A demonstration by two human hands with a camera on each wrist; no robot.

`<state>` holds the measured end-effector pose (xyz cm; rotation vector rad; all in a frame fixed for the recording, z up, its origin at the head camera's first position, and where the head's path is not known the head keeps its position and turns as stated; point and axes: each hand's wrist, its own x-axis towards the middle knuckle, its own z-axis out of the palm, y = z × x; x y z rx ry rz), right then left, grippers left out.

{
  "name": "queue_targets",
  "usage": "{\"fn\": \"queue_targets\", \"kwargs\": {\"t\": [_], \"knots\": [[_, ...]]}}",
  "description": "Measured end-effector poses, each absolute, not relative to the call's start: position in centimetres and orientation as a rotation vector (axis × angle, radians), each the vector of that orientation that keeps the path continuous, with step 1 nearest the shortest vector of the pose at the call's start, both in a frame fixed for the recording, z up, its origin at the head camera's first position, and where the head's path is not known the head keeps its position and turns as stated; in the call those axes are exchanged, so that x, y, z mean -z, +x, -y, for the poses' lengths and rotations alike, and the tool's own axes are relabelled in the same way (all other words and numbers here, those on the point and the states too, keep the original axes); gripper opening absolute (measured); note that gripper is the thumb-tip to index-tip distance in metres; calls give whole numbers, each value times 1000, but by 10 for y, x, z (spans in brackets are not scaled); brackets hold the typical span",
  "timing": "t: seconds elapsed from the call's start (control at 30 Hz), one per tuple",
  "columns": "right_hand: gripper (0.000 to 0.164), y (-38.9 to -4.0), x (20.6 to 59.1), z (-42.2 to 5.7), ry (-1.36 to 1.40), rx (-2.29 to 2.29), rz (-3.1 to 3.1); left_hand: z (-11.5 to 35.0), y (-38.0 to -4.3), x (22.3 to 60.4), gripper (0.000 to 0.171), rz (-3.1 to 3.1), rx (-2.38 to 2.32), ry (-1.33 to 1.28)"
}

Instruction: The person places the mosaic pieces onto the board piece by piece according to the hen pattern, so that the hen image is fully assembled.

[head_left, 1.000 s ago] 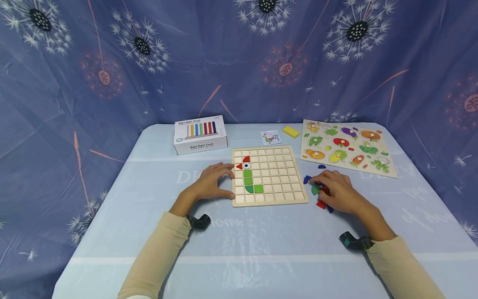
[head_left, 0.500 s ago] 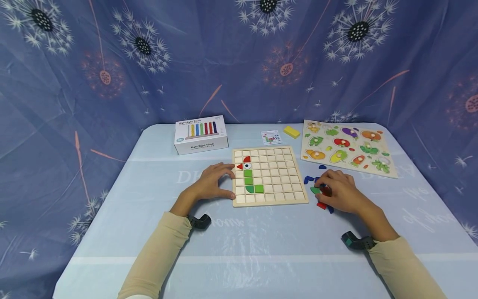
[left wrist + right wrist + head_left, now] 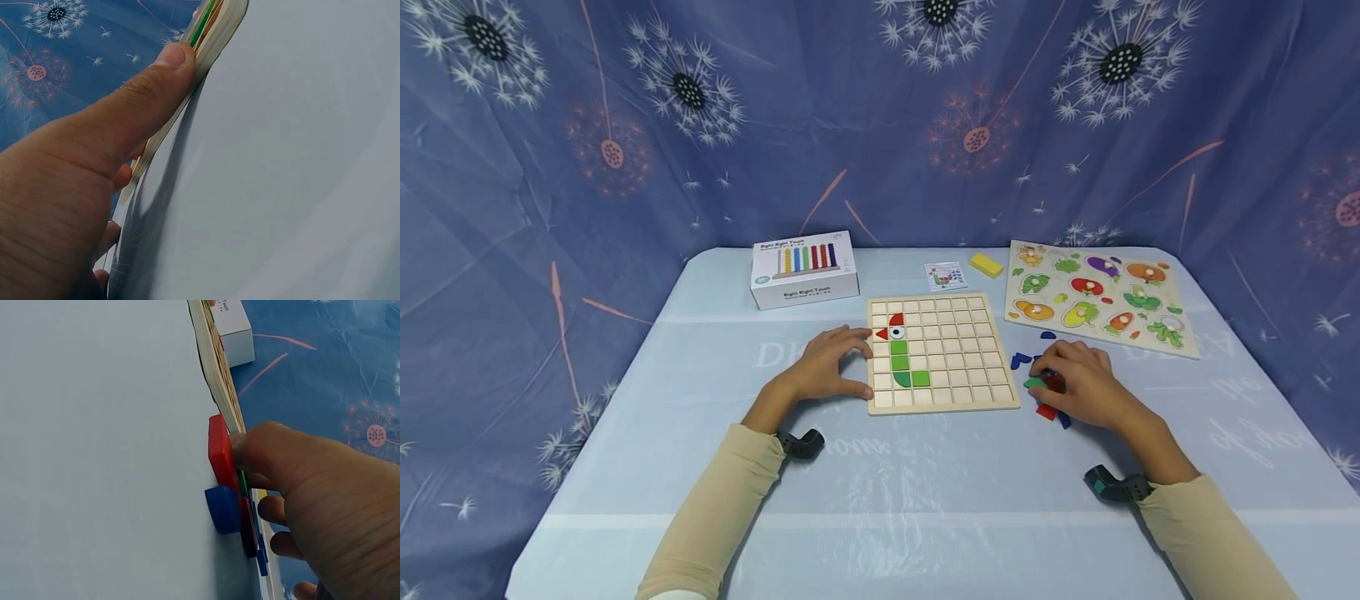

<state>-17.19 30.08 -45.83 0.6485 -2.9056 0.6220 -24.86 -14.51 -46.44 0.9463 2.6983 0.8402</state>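
Note:
A wooden grid board (image 3: 958,406) lies mid-table, with a red triangle, round eye tile, red quarter-round and several green tiles (image 3: 899,348) set near its left side. My left hand (image 3: 826,365) rests at the board's left edge, thumb near the lower corner and fingertips higher up. In the left wrist view, the thumb (image 3: 150,87) presses the board's side. To the right of the board, my right hand (image 3: 1078,383) pinches a green piece (image 3: 1036,382) between thumb and index finger. Red piece (image 3: 220,447) and blue piece (image 3: 223,509) stand close by in the right wrist view.
Blue pieces (image 3: 1020,360) lie just right of the board. Behind are a white box (image 3: 805,283), a picture card (image 3: 945,276), a yellow block (image 3: 986,265) and a vegetable puzzle board (image 3: 1097,292). A patterned curtain (image 3: 880,125) hangs at the table's back.
My right fingers have shifted slightly among the pieces, and the green piece now sits tilted between fingertip and thumb. The left hand and board have stayed in place.

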Motion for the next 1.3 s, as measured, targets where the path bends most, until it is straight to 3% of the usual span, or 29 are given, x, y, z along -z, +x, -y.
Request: {"fn": "queue_targets", "kwargs": {"t": [0.23, 0.93, 1.3], "knots": [[29, -172, 458, -301, 698, -663, 2901, 146, -248, 464, 59, -2686, -859, 950], [28, -187, 461, -303, 884, -703, 2748, 145, -248, 463, 59, -2691, -855, 945], [24, -203, 452, -277, 1017, -820, 2703, 145, -247, 463, 59, -2682, -866, 957]]}}
